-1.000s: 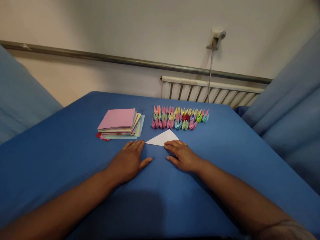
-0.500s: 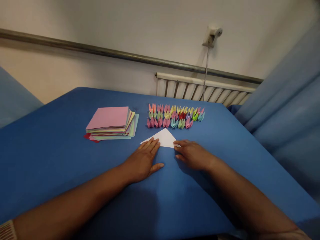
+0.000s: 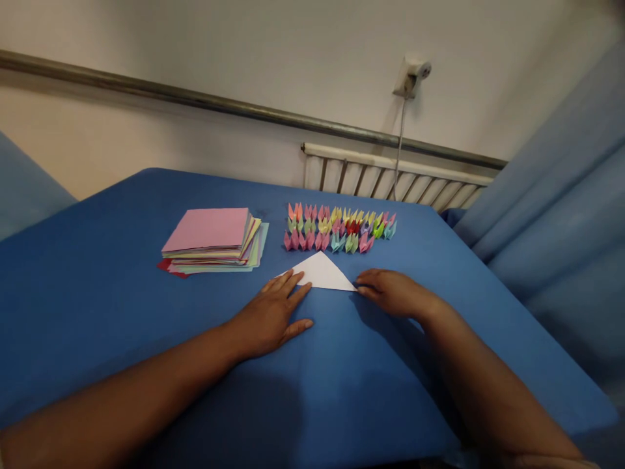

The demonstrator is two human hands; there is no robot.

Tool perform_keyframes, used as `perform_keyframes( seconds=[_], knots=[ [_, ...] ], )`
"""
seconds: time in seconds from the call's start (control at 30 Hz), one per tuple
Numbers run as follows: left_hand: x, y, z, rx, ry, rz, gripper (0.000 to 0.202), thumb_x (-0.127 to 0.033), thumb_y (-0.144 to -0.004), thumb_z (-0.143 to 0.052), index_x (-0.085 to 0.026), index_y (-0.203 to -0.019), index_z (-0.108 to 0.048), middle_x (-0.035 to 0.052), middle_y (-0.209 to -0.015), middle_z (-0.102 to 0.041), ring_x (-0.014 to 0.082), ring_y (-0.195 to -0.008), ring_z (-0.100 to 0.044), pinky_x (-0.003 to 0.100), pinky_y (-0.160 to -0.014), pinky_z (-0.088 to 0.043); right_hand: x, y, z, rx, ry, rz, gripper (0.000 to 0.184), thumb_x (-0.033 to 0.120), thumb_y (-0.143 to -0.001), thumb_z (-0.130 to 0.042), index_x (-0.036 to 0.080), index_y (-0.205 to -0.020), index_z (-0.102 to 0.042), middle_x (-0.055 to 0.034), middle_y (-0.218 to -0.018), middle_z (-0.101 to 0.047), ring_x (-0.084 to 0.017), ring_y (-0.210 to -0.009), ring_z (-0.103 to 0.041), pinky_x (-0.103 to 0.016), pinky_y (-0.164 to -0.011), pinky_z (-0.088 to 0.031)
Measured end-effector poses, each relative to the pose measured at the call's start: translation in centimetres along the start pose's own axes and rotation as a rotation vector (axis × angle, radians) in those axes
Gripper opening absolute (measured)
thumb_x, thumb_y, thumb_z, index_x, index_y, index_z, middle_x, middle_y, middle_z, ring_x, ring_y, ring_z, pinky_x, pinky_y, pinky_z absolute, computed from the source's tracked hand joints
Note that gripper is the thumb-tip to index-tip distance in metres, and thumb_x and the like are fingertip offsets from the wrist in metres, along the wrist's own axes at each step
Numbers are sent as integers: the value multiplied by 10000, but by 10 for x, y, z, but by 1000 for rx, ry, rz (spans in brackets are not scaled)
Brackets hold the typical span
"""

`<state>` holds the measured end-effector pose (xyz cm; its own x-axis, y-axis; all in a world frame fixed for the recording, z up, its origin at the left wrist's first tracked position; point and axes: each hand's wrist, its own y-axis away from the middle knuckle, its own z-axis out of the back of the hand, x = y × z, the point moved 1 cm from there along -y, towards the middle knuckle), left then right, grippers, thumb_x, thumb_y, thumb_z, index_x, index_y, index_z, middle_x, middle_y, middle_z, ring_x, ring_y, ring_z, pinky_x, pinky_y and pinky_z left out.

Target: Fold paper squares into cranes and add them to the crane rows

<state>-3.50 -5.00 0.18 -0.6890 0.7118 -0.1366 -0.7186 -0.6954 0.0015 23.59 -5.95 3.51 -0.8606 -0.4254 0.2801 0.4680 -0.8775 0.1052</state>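
A white sheet of paper (image 3: 322, 272), folded into a triangle, lies on the blue table with its peak pointing away from me. My left hand (image 3: 268, 316) rests flat over its left corner, fingers stretched out and thumb apart. At the opposite corner, my right hand (image 3: 390, 293) has its thumb and index finger closed on the paper's tip. Just beyond the peak stand rows of small folded paper cranes (image 3: 336, 228) in pink, yellow, green, red and blue.
A thick stack of coloured paper (image 3: 208, 229), pink on top, sits left of the cranes. Behind the blue table (image 3: 107, 260) are a radiator (image 3: 390, 176), a metal pipe (image 3: 234, 104) and a wall socket (image 3: 407, 77). A blue curtain (image 3: 556, 189) hangs on the right.
My right hand has slid rightward along the folded edge to the paper's right corner, and its fingers have drawn together. My left hand stays flat on the left corner.
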Motion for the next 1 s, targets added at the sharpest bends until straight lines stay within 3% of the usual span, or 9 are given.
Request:
perform_keyframes(
  seconds=[0.1,0.23,0.47,0.6,0.7,0.8,1.0],
  knots=[
    [-1,0,-2,-35,-10,-20,689,-620,-899,-382,-209,-1451,-350,172,-1526,-296,352,-1412,-245,517,-1108,-260,24,-14,-22,-186,-2,15,477,375,-960,-398,144,-1370,-476,-136,-1437,-459,-250,-1333,-404,-422,-1084,-330],
    [-4,0,-2,-75,-33,-6,713,-631,-889,-393,-175,-1437,-375,167,-1500,-353,338,-1392,-295,490,-1099,-286,53,-25,-50,-116,-10,151,654,459,-931,-444,100,-1461,-313,-156,-1531,-296,-267,-1425,-231,-461,-1144,-223],
    [8,6,22,-61,-237,211,698,-626,-854,-454,-47,-1213,-605,228,-1383,-489,381,-1301,-414,493,-1078,-294,47,-22,-45,-70,-8,174,628,472,-936,-429,115,-1446,-351,-148,-1515,-335,-262,-1408,-273,-446,-1123,-264],
    [10,6,25,-126,-310,321,747,-637,-847,-458,-15,-1245,-569,250,-1415,-441,404,-1353,-331,510,-1107,-239,45,-23,-46,-82,-10,186,614,460,-932,-440,124,-1441,-363,-140,-1510,-348,-265,-1397,-295,-449,-1115,-276],
    [-1,-1,14,-203,-203,147,749,-604,-885,-420,-74,-1413,-386,183,-1520,-307,333,-1434,-181,476,-1144,-185,46,-24,-48,-109,-14,183,596,446,-931,-446,120,-1426,-387,-151,-1498,-364,-268,-1387,-310,-453,-1109,-281],
    [-10,-7,1,-92,-52,-62,741,-625,-906,-347,-147,-1468,-290,137,-1531,-304,281,-1436,-205,450,-1139,-217,47,-25,-46,-116,-12,192,582,419,-923,-466,118,-1417,-400,-153,-1492,-373,-265,-1379,-322,-449,-1105,-288],
    [2,-2,1,-6,-23,28,784,-645,-883,-376,-90,-1436,-351,191,-1518,-298,317,-1415,-255,446,-1128,-248,45,-12,-28,-36,35,119,463,346,-905,-503,141,-1319,-523,-157,-1448,-436,-301,-1314,-413,-494,-1014,-382]
  ],
)
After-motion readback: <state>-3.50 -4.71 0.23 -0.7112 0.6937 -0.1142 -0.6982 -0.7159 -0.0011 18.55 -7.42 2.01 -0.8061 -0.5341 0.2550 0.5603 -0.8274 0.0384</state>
